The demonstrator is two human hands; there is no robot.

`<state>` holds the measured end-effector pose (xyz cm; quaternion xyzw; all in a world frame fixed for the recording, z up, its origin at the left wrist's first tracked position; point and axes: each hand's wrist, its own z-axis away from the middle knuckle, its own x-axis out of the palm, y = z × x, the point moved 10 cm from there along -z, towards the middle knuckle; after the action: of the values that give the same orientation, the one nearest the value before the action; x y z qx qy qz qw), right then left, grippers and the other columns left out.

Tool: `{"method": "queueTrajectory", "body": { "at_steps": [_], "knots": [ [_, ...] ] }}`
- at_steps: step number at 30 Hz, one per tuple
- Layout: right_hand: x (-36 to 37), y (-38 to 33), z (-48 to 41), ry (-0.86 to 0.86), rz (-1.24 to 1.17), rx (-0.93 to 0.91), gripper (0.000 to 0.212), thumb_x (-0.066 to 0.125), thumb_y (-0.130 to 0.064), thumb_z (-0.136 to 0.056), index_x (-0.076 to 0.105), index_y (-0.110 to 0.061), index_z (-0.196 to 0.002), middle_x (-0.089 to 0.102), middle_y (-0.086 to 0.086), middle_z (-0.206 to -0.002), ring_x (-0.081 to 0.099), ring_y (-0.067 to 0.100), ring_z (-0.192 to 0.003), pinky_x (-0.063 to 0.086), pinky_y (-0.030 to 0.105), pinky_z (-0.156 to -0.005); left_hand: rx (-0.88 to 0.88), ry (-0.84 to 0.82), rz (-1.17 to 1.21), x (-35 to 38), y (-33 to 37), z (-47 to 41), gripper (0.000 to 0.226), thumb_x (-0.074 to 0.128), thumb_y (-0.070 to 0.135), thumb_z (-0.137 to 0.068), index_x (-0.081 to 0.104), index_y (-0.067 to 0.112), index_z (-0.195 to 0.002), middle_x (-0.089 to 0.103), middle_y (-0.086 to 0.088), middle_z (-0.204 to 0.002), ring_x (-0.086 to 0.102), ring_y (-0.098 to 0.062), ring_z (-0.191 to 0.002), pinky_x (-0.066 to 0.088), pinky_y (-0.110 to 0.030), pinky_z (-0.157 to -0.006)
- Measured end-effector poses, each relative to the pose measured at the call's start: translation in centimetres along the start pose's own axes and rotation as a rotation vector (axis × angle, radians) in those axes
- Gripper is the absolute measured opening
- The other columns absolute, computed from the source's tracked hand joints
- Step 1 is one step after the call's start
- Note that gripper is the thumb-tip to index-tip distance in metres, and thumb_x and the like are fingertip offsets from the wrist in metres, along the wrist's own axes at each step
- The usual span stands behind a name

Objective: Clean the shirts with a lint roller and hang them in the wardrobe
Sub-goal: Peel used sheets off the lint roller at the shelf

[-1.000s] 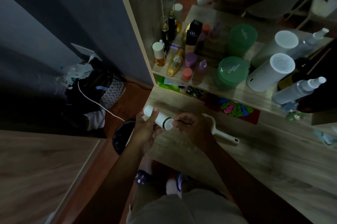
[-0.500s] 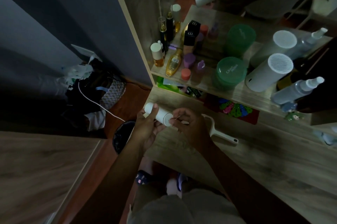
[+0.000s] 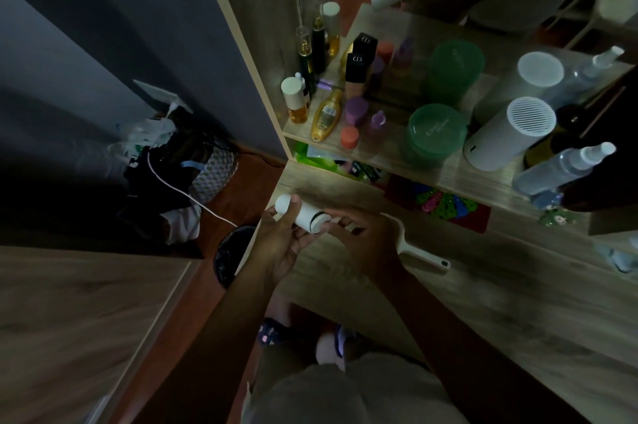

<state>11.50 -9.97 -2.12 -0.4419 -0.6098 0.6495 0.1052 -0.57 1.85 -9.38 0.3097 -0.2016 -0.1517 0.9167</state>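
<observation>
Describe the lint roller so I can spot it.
Find the wooden desktop below the cosmetics shelf. At its left edge the left hand grips the lint roller, a white roll; unlike the shelf's slotted-top white cylinder, it has a pale handle.

Bare forearms (image 3: 221,327); pale beige garment (image 3: 345,396); dark patterned slippers (image 3: 272,333)

Home bedroom: cosmetics-laden vanity shelf (image 3: 431,178)

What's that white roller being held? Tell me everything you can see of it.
The lint roller is white and looks like plastic. It has a smooth cylinder with a dark ring near one end, and a thin curved handle with a slot at its tip. It is held over the wooden desk. The left hand grips the cylinder and the right hand pinches its ringed end.
</observation>
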Motion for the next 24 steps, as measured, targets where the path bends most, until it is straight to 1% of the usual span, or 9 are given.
{"method": "queueTrajectory", "body": {
  "at_steps": [2, 6, 10, 13, 15, 17, 20, 22, 24],
  "knots": [
    [-0.7, 0.1, -0.4, 0.035, -0.061, 0.026, 0.020, 0.078, -0.014, -0.082, 0.077, -0.010, -0.101, 0.069, -0.013, -0.098, 0.069, 0.002, -0.088, 0.055, 0.013, -0.075, 0.000, 0.010, -0.009, -0.1, -0.1, -0.1, 0.070, 0.071, 0.036, -0.090, 0.038, 0.002, -0.141, 0.062, -0.031, -0.126, 0.070, -0.039, -0.106, 0.061, -0.044, -0.075],
    [-0.8, 0.3, -0.7, 0.035, -0.088, 0.039, 0.018, 0.078, -0.013, -0.083, 0.077, -0.012, -0.100, 0.071, -0.014, -0.098, 0.071, 0.003, -0.088, 0.058, 0.020, -0.073, -0.022, 0.002, -0.006, 0.4, -0.2, -0.3, 0.058, 0.067, 0.031, -0.092, 0.040, 0.007, -0.137, 0.062, -0.027, -0.126, 0.070, -0.036, -0.105, 0.062, -0.047, -0.078],
    [-0.4, 1.7, -0.7, -0.044, -0.165, 0.234, 0.015, 0.081, -0.016, -0.079, 0.076, -0.026, -0.088, 0.069, -0.030, -0.075, 0.067, 0.002, -0.068, 0.051, 0.016, -0.057, 0.000, 0.006, -0.075, 0.6, -0.2, -0.5, 0.053, 0.066, 0.030, -0.094, 0.041, 0.008, -0.136, 0.062, -0.019, -0.121, 0.072, -0.028, -0.096, 0.062, -0.044, -0.076],
    [-0.4, 3.1, -0.8, -0.128, -0.179, 0.334, 0.009, 0.083, -0.017, -0.076, 0.077, -0.017, -0.083, 0.068, -0.023, -0.067, 0.064, -0.006, -0.063, 0.047, 0.009, -0.057, -0.005, -0.016, -0.121, 1.2, -0.4, -0.7, 0.055, 0.067, 0.031, -0.093, 0.041, 0.012, -0.136, 0.060, -0.022, -0.127, 0.070, -0.031, -0.103, 0.062, -0.043, -0.073],
    [-0.6, 3.6, -1.1, -0.187, -0.164, 0.363, 0.012, 0.083, -0.017, -0.076, 0.075, -0.011, -0.082, 0.066, -0.022, -0.065, 0.062, -0.008, -0.062, 0.045, 0.007, -0.056, -0.008, -0.021, -0.137, 1.8, -0.4, -0.7, 0.051, 0.065, 0.028, -0.094, 0.039, 0.015, -0.136, 0.059, -0.018, -0.124, 0.068, -0.030, -0.103, 0.063, -0.042, -0.072],
    [-0.8, 3.7, -1.4, -0.232, -0.169, 0.373, 0.016, 0.084, -0.016, -0.075, 0.074, -0.005, -0.082, 0.070, -0.018, -0.065, 0.063, -0.003, -0.060, 0.045, 0.008, -0.053, -0.004, -0.035, -0.154, 2.3, -0.3, -1.0, 0.052, 0.065, 0.026, -0.094, 0.037, 0.017, -0.138, 0.060, -0.016, -0.121, 0.069, -0.029, -0.101, 0.063, -0.041, -0.071],
    [-1.0, 3.8, -1.7, -0.294, -0.158, 0.401, 0.020, 0.085, -0.017, -0.074, 0.074, -0.003, -0.083, 0.076, 0.002, -0.079, 0.070, 0.014, -0.069, 0.053, 0.018, -0.058, -0.005, -0.041, -0.208, 2.6, -0.5, -1.0, 0.057, 0.067, 0.028, -0.092, 0.036, 0.019, -0.139, 0.061, -0.017, -0.119, 0.070, -0.030, -0.099, 0.062, -0.041, -0.070],
    [-1.0, 4.1, -1.9, -0.302, -0.147, 0.412, 0.021, 0.086, -0.020, -0.073, 0.073, -0.005, -0.082, 0.075, 0.003, -0.078, 0.070, 0.018, -0.071, 0.054, 0.024, -0.061, -0.013, -0.034, -0.221, 2.5, -0.7, -1.2, 0.061, 0.069, 0.030, -0.091, 0.036, 0.018, -0.140, 0.059, -0.020, -0.124, 0.070, -0.032, -0.102, 0.062, -0.044, -0.073],
    [-1.4, 4.2, -2.1, -0.243, -0.112, 0.389, 0.026, 0.088, -0.023, -0.070, 0.069, -0.008, -0.076, 0.071, 0.001, -0.072, 0.065, 0.016, -0.066, 0.051, 0.024, -0.062, 0.003, -0.026, -0.209, 2.6, -0.6, -1.3, 0.060, 0.070, 0.030, -0.090, 0.037, 0.019, -0.139, 0.059, -0.020, -0.125, 0.069, -0.033, -0.103, 0.062, -0.042, -0.069]
  ]
}}
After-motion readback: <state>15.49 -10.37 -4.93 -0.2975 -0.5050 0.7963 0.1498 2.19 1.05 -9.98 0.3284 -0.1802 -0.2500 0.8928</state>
